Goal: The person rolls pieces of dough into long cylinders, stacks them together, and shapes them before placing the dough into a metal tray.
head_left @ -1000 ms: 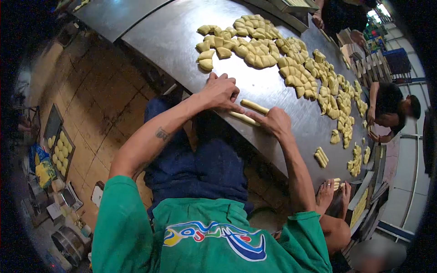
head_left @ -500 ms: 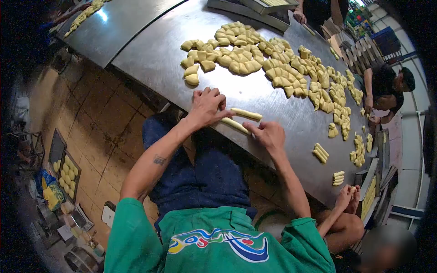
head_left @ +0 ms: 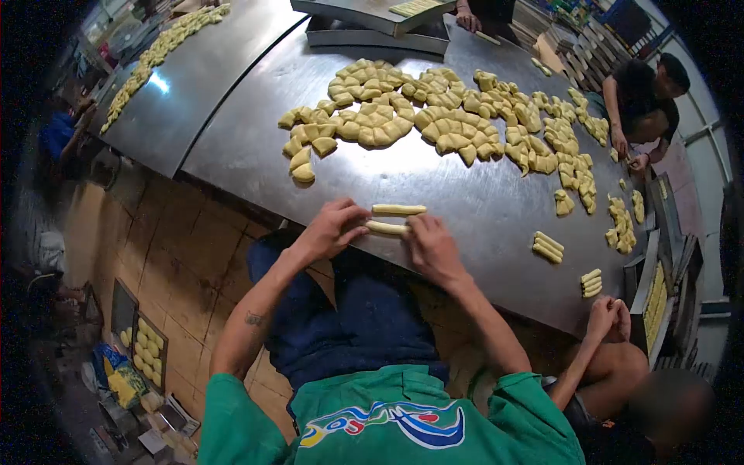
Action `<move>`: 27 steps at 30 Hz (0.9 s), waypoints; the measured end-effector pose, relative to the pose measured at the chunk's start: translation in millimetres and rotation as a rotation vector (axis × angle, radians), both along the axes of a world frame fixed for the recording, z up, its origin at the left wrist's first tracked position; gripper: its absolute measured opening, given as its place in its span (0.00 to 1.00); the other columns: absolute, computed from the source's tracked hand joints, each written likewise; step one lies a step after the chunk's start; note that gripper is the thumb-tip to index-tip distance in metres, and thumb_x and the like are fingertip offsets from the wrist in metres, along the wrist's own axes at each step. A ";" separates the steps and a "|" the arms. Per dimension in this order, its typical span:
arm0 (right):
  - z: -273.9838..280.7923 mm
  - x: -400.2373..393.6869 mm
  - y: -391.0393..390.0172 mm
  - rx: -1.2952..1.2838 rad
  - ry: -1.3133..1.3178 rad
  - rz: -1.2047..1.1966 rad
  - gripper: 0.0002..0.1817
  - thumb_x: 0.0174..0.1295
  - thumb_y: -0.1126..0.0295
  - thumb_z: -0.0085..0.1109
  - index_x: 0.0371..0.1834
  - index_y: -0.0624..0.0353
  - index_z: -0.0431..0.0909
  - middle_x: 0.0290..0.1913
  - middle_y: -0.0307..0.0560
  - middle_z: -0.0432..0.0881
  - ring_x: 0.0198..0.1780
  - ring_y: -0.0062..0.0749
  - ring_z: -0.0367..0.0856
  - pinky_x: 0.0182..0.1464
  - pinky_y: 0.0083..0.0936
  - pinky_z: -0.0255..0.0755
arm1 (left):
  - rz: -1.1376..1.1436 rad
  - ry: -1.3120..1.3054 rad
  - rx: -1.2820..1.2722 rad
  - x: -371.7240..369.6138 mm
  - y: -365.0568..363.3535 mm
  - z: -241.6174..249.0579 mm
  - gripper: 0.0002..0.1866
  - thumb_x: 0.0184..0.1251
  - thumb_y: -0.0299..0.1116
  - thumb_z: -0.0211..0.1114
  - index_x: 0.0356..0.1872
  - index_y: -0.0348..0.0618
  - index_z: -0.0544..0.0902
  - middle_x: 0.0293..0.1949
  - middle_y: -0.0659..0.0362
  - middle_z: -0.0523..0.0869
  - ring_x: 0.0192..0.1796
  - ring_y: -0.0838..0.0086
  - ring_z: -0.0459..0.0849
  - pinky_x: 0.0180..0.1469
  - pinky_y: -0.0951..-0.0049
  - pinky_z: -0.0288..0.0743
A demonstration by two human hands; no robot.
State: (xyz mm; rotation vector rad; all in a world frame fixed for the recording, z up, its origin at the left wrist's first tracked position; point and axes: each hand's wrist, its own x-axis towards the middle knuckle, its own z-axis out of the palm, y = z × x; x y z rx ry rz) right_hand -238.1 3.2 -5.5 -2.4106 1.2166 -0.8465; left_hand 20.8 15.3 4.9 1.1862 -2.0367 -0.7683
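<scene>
A pale yellow dough stick [head_left: 387, 229] lies along the near edge of the steel table, with its two ends at my hands. My left hand [head_left: 333, 229] has its fingers curled together at the left end. At the right end, my right hand [head_left: 434, 248] pinches with thumb and fingers. Just beyond, a second dough stick [head_left: 399, 209] rests on the metal, parallel to the first and apart from my fingers. Farther back spreads a large patch of cut dough pieces [head_left: 376, 124], many of them touching.
The steel table [head_left: 232, 155] bears stacked metal trays [head_left: 380, 35] at the back. Finished-looking dough sticks [head_left: 548, 246] lie in small groups at right. A co-worker's hands [head_left: 608, 316] work at the right edge; other people stand around. Trays of dough [head_left: 147, 353] sit on the floor at left.
The view has turned, so the table appears shifted and the dough sticks lie more level. My right hand's fingers have come down over the near stick's right end.
</scene>
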 end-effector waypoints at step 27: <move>-7.9 -28.3 -72.0 0.299 -0.149 0.067 0.09 0.58 0.70 0.66 0.40 0.60 0.83 0.37 0.48 0.83 0.44 0.42 0.79 0.52 0.35 0.69 | 0.180 0.054 0.047 -12.1 -34.0 -11.0 0.13 0.64 0.33 0.69 0.47 0.40 0.86 0.40 0.53 0.82 0.43 0.65 0.83 0.46 0.68 0.77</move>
